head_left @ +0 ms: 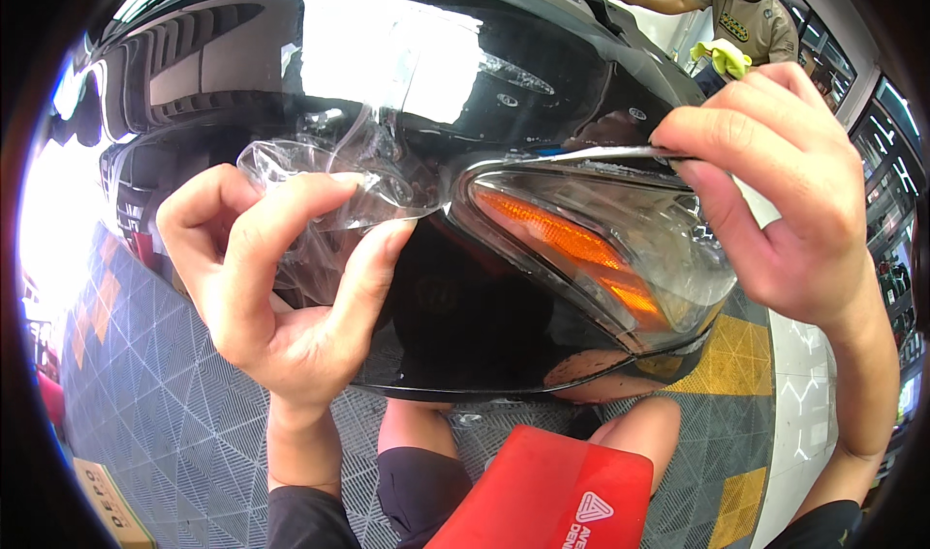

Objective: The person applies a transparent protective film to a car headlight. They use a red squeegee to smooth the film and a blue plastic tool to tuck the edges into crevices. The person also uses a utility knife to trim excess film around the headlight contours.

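Observation:
My left hand (pixel 291 302) is closed, thumb and fingertips pinching a crumpled bunch of clear film (pixel 387 189) just left of the car light. The film bunches up behind those fingers and narrows toward the light's left tip. Beyond the upper right corner of the light, my right hand (pixel 790 186) pinches the end of a thin, pale film edge that runs taut along the light's top rim. The triangular light (pixel 581 249) has a clear lens with an orange strip inside. It sits in a glossy black car body (pixel 455 307).
A co-worker (pixel 751 16) stands at the far right behind the car, near a yellow-green cloth (pixel 725 57). A red apron or pouch (pixel 547 491) lies over my lap. At lower left is a cardboard box (pixel 111 501) on the grey and yellow tiled floor (pixel 184 394).

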